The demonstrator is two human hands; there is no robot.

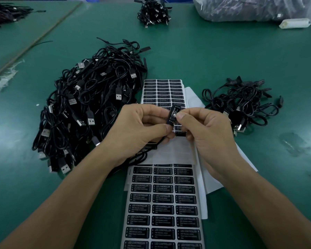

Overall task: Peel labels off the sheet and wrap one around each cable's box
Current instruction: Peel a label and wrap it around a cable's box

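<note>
In my feed the small black box (172, 116) is held up just above the middle of the table (214, 56), with a black label reading "LED CONTROLLER" on its facing side. The left hand (142, 126) pinches the box's lower end between thumb and curled fingers. The right hand (206, 135) pinches its upper part, thumb tip pressed to the label's edge. I cannot tell whether the label is fully wrapped around. A thin black cable (142, 157) runs out from under the left hand.

Directly beneath both hands lies the label sheet (162, 203), three columns of black labels, with a bare white band where labels are gone. Blank backing paper (193, 97) shows beside it on the right.

On my left I have a big pile of cables (86, 105), on the right a smaller pile (244, 105). At the far edge sit another bundle (153, 12) and a clear plastic bag (250, 8).
</note>
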